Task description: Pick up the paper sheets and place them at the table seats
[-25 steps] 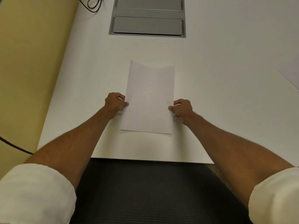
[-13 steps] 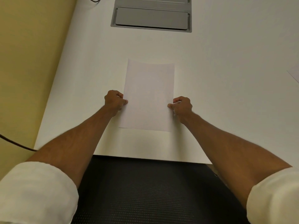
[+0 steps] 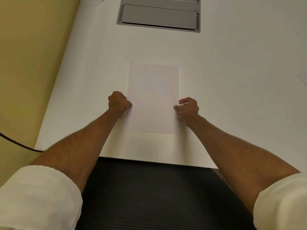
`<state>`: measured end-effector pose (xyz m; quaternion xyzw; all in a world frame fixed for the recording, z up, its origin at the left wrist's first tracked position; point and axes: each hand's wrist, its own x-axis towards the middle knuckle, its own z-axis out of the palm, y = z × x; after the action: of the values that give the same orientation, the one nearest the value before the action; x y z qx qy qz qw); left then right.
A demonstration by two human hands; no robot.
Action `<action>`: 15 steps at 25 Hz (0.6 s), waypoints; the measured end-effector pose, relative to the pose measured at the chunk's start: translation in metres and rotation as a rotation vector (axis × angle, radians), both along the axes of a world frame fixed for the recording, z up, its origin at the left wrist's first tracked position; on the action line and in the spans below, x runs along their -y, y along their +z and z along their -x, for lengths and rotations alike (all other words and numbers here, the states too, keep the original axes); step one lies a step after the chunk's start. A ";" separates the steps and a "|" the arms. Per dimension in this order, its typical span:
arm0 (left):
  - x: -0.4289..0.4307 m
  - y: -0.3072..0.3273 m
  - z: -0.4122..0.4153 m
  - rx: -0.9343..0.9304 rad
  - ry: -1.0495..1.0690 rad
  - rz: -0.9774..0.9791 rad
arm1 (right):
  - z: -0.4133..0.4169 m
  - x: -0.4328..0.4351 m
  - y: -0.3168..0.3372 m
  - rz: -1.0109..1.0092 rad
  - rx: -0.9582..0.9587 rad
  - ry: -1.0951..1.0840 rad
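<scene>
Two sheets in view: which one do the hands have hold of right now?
The full sheet straight ahead: the left hand and right hand pinch its side edges. The other sheet, just a corner at the far right, lies untouched.

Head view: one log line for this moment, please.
sheet: lies on table near front edge | left hand: pinches its left edge | right hand: pinches its right edge | release: not yet

Office, white table (image 3: 232, 63), cable hatch (image 3: 159, 15)
</scene>
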<state>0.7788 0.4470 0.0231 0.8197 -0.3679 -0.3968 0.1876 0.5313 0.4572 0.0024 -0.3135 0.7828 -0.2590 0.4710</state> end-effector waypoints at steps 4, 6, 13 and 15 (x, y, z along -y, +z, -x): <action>-0.001 0.001 0.000 -0.005 0.024 0.022 | 0.000 -0.001 0.002 0.001 -0.010 0.000; -0.001 0.001 0.000 -0.016 0.034 0.022 | 0.000 -0.002 0.002 0.004 -0.014 0.003; -0.001 -0.002 0.000 -0.015 0.032 0.034 | 0.002 -0.002 0.000 0.016 -0.017 0.007; -0.001 -0.002 -0.001 -0.018 0.034 0.033 | 0.002 -0.001 -0.001 0.031 -0.006 -0.021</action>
<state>0.7800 0.4478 0.0210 0.8190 -0.3590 -0.3947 0.2111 0.5290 0.4583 0.0015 -0.3132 0.7834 -0.2751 0.4610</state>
